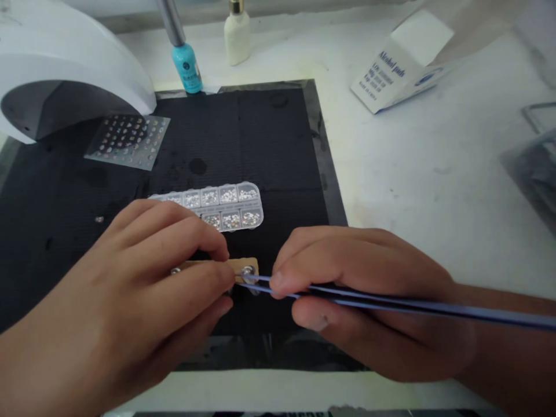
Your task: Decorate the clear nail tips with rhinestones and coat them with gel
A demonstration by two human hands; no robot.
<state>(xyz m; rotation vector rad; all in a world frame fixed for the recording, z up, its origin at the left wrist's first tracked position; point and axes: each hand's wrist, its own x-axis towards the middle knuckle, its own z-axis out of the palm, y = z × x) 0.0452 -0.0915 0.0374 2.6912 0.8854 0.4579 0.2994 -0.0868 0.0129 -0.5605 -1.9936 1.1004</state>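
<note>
My left hand is closed on a narrow tan strip, its fingers covering most of it. Small silvery, shiny pieces sit at the strip's right end, and another shows at its left. Between the fingers and thumb of my right hand is a pair of long blue-violet tweezers. Their tips reach the strip's right end beside my left fingertips. Whether the tips grip anything is too small to tell. Just beyond my left hand lies a clear compartment case of tiny rhinestones, partly hidden by that hand.
A black mat covers the work area. On it lie a gem sticker sheet and a white arched lamp. Behind stand a turquoise bottle and a cream bottle. An alcohol pads box is at the back right.
</note>
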